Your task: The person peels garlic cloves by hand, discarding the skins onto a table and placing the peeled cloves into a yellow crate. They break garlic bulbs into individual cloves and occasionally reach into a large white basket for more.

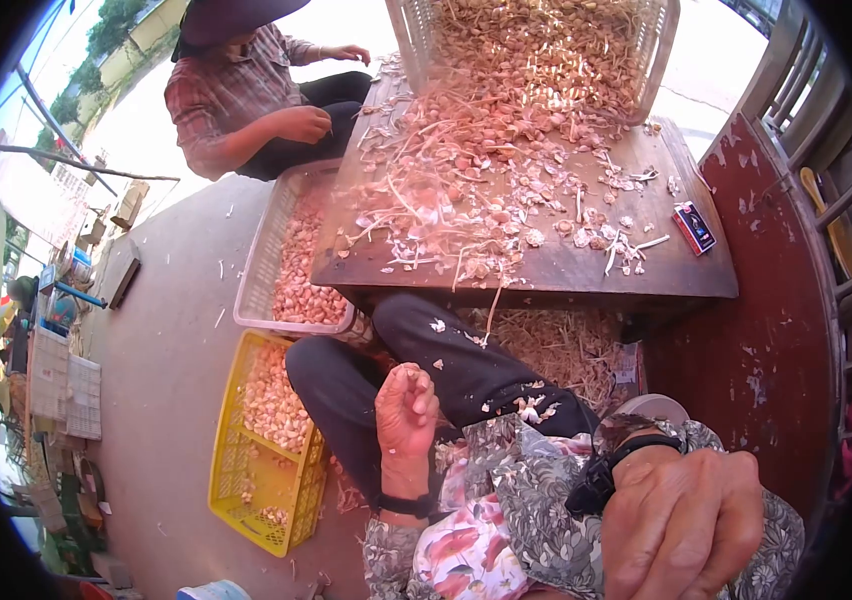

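Observation:
My left hand (407, 412) is raised above my lap, palm up with its fingers curled in; whatever they may hold is hidden. Close to the camera at the lower right, my right hand (683, 520) has its fingers folded, the back of the hand toward me, and its grip is hidden. In front of my knees stands a wooden table (546, 278) strewn with garlic bulbs, cloves, stalks and dry skins (476, 190). A white crate (661, 60) lies tipped at its far side, garlic spilling out. Skin flakes rest on my dark trousers.
A pink-white crate (256, 270) and a yellow crate (222, 440), both with garlic, stand left of my legs. A co-worker (246, 100) sits beyond the table's left side. A small box (694, 228) lies near the table's right edge. A red panel (766, 300) stands at right.

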### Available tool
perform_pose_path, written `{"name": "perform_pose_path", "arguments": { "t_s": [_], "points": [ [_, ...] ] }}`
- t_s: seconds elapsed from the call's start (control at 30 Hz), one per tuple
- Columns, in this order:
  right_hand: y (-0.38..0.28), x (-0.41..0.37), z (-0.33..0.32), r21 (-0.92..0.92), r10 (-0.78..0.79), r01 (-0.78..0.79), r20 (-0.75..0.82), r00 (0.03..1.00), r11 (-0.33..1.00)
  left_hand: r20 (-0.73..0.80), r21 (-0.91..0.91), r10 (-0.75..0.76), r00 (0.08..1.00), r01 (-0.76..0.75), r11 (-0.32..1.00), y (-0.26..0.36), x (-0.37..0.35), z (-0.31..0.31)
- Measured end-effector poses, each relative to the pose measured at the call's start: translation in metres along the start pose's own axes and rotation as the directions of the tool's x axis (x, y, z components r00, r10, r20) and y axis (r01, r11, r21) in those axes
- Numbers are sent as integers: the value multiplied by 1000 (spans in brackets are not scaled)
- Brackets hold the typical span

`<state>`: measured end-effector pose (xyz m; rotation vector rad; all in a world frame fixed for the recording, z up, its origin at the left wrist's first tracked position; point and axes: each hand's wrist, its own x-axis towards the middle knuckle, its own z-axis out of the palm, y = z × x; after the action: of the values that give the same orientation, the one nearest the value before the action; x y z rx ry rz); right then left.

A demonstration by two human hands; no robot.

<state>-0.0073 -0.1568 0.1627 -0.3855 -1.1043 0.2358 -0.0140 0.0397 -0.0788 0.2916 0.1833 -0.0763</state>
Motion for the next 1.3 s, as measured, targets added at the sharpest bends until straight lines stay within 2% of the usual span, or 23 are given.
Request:
{"name": "perform_pose_path", "arguments": {
  "t_s": [0.13, 0.17, 0.2, 0.27, 0.33, 0.37, 0.43, 0.47, 0.53, 0.57, 0.63, 0.73, 0.8, 0.87, 1.07, 1.13, 1.17, 1.23, 1.27, 1.3],
  "points": [
    [22, -25, -19, 115, 45, -40, -42, 998, 993, -8, 29, 32, 999, -32, 999, 1, -2, 4],
    [22, -29, -23, 231, 234, -184, -211, 949, 955, -6, 49, 44, 999, -44, 998, 1, -3, 7],
    [23, -29, -30, 367, 426, -299, -338, 839, 881, -1, 69, 59, 998, -59, 996, 2, -4, 10],
    [51, -37, -64, 432, 500, -310, -449, 740, 847, 5, 126, 103, 995, -103, 987, 4, -8, 13],
    [71, -54, -91, 319, 599, -519, -564, 569, 793, -26, 143, 123, 992, -118, 983, 5, -10, 20],
    [80, -64, -98, 195, 624, -657, -584, 518, 728, -27, 149, 130, 991, -124, 981, 6, -11, 23],
    [96, -76, -98, -104, 623, -858, -644, 444, 503, -59, 197, 154, 986, -140, 970, 6, -12, 25],
    [113, -87, -98, -312, 515, -766, -593, 619, 561, -60, 198, 156, 986, -142, 970, 5, -12, 22],
    [127, -95, -104, -763, 396, -543, -405, 824, 350, -64, 160, 180, 982, -168, 973, 2, -10, 16],
    [131, -98, -105, -764, 395, -541, -403, 826, 351, -62, 161, 181, 981, -170, 972, 1, -10, 16],
    [142, -99, -103, -843, 360, -491, -398, 844, 220, -144, 188, 189, 971, -161, 969, 2, -11, 18],
    [154, -104, -113, -852, 341, -490, -412, 845, 186, -156, 151, 210, 965, -187, 971, -1, -7, 10],
    [161, -106, -119, -833, 346, -512, -426, 836, 210, -185, 168, 240, 953, -210, 963, -2, -5, 8],
    [166, -104, -121, -743, 362, -604, -499, 787, 289, -170, 177, 223, 960, -192, 965, -1, -3, 1],
    [179, -106, -121, -839, 408, -523, -429, 806, 152, -192, 165, 226, 955, -195, 967, 3, -3, -5],
    [188, -110, -122, -652, 393, -698, -584, 711, 294, -243, 220, 258, 935, -206, 954, 6, -3, -1],
    [185, -99, -117, -652, 398, -700, -583, 709, 291, -247, 216, 259, 934, -208, 954, 8, -4, 1],
    [171, -70, -110, -216, 579, -862, -663, 474, 458, -237, 213, 259, 936, -210, 954, 14, -5, 2],
    [165, -60, -111, -27, 656, -835, -605, 451, 550, -242, 207, 257, 936, -209, 956, 16, -4, -3],
    [158, -47, -107, 8, 668, -815, -577, 469, 579, -217, 132, 263, 940, -239, 962, 17, -2, -12]
  ]
}}
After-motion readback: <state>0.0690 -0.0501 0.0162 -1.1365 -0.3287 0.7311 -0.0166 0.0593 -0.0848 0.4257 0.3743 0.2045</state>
